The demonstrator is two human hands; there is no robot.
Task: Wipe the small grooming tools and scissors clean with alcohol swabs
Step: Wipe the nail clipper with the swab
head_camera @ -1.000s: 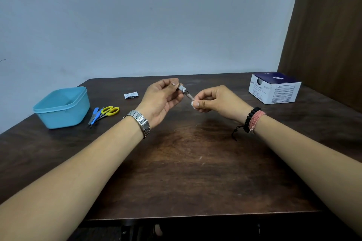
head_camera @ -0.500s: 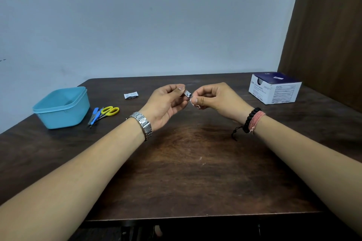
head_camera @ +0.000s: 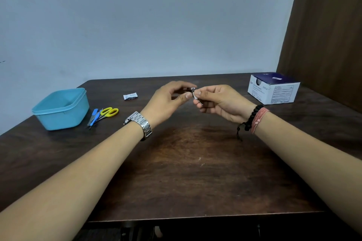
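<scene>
Evidently a small metal tool (head_camera: 193,89) is being pinched between left hand (head_camera: 168,101) fingertips and wiped. A swab (head_camera: 195,96) is being clamped on it by right hand (head_camera: 221,103) fingers; next, turning is being called for.

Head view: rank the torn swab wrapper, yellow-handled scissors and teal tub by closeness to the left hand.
From the left hand:
1. Torn swab wrapper, just to its left.
2. Yellow-handled scissors, farther left, beside the tub.
3. Teal tub, at the table's left edge.
</scene>
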